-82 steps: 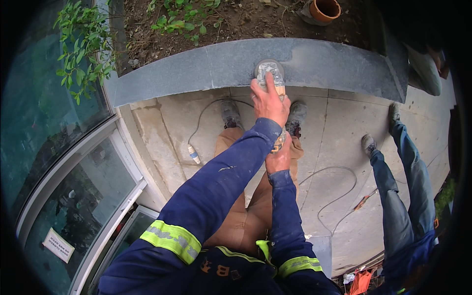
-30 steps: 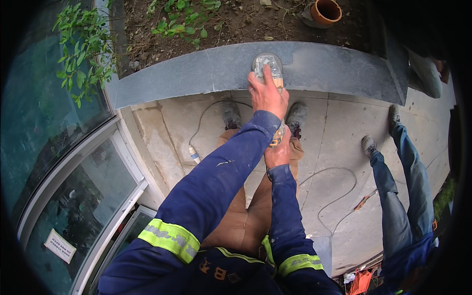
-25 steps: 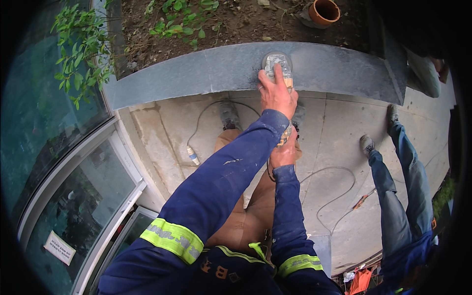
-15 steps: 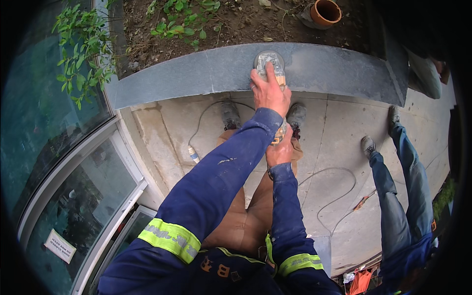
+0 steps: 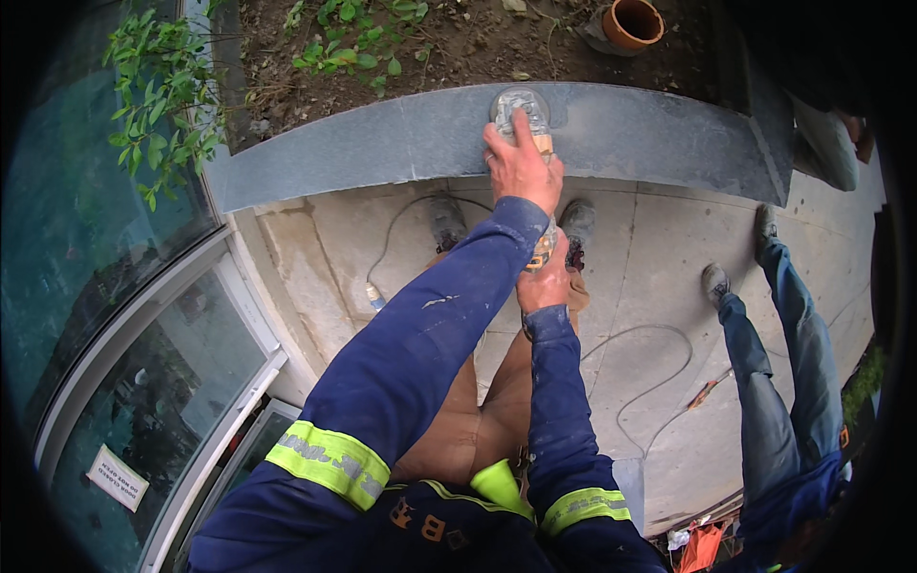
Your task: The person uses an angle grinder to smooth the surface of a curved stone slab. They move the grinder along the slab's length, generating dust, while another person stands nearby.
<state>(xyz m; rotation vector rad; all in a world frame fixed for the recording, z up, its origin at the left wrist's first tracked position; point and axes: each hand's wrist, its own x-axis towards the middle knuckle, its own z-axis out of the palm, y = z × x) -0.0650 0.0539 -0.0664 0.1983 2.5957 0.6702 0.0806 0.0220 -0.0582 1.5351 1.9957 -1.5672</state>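
Observation:
An angle grinder (image 5: 517, 99), dusty with orange-yellow parts, lies with its round disc against the grey stone coping (image 5: 382, 138) of a planter. My left hand (image 5: 527, 175) wraps over the front of its body, one finger stretched along the top toward the head. Lower down, nearer to me, my right hand (image 5: 546, 285) is closed round the rear of the grinder. The disc's edge shows round the head, close to the coping's soil side; its underside is hidden. A pale dusty patch marks the stone to the right of the disc.
Soil with plants and a terracotta pot (image 5: 632, 25) lies beyond the coping. A grey cable with a connector (image 5: 375, 296) runs by my boots; another cable (image 5: 659, 329) loops at right. A person in jeans (image 5: 764, 382) stands at right. Glass doors (image 5: 181, 382) line the left.
The grinder and both hands have shifted slightly away from me and a little left, so the disc sits nearer the coping's far edge. Both hands keep their hold.

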